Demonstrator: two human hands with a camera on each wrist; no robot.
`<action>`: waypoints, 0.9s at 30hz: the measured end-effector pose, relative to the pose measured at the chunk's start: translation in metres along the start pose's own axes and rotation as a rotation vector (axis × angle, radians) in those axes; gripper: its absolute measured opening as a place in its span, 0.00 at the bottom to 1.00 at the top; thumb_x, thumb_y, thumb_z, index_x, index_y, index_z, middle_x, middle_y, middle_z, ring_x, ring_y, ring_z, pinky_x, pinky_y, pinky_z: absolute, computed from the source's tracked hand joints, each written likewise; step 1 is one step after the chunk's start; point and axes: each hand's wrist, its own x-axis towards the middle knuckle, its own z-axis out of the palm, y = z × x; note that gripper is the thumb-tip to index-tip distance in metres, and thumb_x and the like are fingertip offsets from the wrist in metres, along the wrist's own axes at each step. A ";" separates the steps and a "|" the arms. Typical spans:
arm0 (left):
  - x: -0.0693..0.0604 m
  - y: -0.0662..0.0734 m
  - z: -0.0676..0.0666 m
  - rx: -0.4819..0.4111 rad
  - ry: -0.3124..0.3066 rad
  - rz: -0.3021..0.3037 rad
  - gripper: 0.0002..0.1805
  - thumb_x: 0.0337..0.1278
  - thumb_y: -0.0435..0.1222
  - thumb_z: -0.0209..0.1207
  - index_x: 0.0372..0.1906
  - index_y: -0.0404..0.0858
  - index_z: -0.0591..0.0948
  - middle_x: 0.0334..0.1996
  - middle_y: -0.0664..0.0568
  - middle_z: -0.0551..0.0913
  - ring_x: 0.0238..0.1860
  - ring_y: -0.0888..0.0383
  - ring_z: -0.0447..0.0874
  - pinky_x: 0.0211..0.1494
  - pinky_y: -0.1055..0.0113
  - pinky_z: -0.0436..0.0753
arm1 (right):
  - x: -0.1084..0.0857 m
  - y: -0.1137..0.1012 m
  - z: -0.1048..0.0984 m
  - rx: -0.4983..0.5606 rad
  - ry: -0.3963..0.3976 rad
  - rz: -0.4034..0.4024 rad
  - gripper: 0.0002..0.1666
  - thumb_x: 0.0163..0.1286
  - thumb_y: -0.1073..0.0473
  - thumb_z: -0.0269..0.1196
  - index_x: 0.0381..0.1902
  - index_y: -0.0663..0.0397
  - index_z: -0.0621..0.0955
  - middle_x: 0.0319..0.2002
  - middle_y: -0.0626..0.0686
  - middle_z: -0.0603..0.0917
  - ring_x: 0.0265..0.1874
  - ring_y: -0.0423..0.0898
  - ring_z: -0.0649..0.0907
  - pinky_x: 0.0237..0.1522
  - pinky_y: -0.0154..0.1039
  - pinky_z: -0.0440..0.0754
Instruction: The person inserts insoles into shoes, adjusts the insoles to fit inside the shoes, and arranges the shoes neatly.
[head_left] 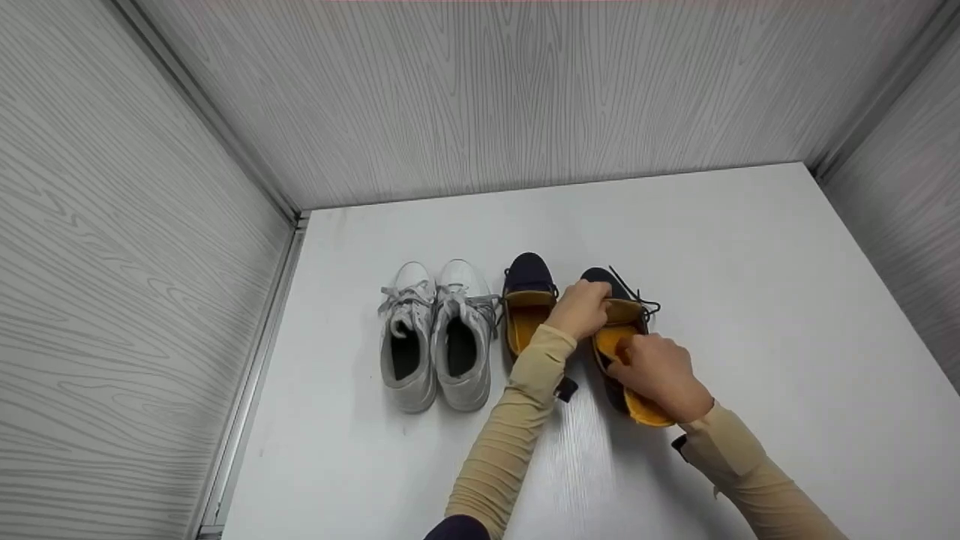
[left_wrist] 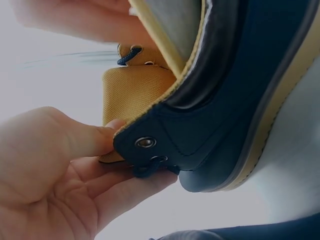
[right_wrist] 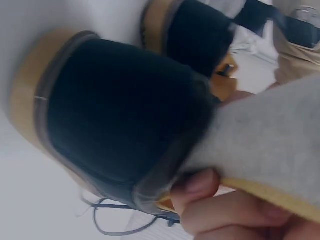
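A navy lace-up shoe [head_left: 606,279] with a tan lining stands on the white surface, toe pointing away. My left hand [head_left: 581,309] pinches its eyelet flap [left_wrist: 145,142] between thumb and fingers, beside the tan tongue [left_wrist: 132,92]. My right hand [head_left: 661,375] grips a yellow insole [head_left: 646,411] along its edge. The insole's grey underside [right_wrist: 265,135] shows in the right wrist view. Its front part lies inside the shoe, while the heel end sticks out over the back; how deep the front reaches is hidden. The matching navy shoe [head_left: 529,271] stands to the left, partly behind my left forearm.
A pair of white sneakers, the left one [head_left: 411,394] and the right one [head_left: 465,390], stands left of the navy shoes. The white table [head_left: 750,247] meets grey wood-grain panels at the back [head_left: 495,97], left [head_left: 97,300] and right. A loose lace [head_left: 649,306] trails beside the right navy shoe.
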 end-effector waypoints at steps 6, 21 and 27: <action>-0.001 0.005 0.003 0.005 0.056 -0.048 0.06 0.66 0.32 0.57 0.33 0.40 0.81 0.27 0.52 0.81 0.27 0.57 0.77 0.31 0.67 0.72 | -0.013 -0.010 -0.007 -0.106 -0.126 0.036 0.17 0.54 0.51 0.65 0.34 0.57 0.76 0.22 0.54 0.73 0.21 0.54 0.75 0.22 0.49 0.72; -0.002 0.007 0.006 0.014 0.100 -0.063 0.04 0.63 0.31 0.59 0.33 0.40 0.82 0.29 0.51 0.83 0.28 0.57 0.81 0.31 0.66 0.76 | 0.003 -0.010 0.006 -0.067 -0.045 0.035 0.13 0.59 0.56 0.61 0.20 0.55 0.73 0.20 0.55 0.75 0.20 0.55 0.77 0.20 0.52 0.74; -0.002 0.008 0.008 0.032 0.114 -0.072 0.03 0.62 0.32 0.60 0.34 0.40 0.83 0.31 0.50 0.85 0.32 0.54 0.85 0.35 0.64 0.80 | 0.016 0.000 0.022 -0.044 0.118 0.015 0.13 0.62 0.53 0.63 0.30 0.59 0.78 0.24 0.60 0.80 0.22 0.62 0.81 0.22 0.59 0.77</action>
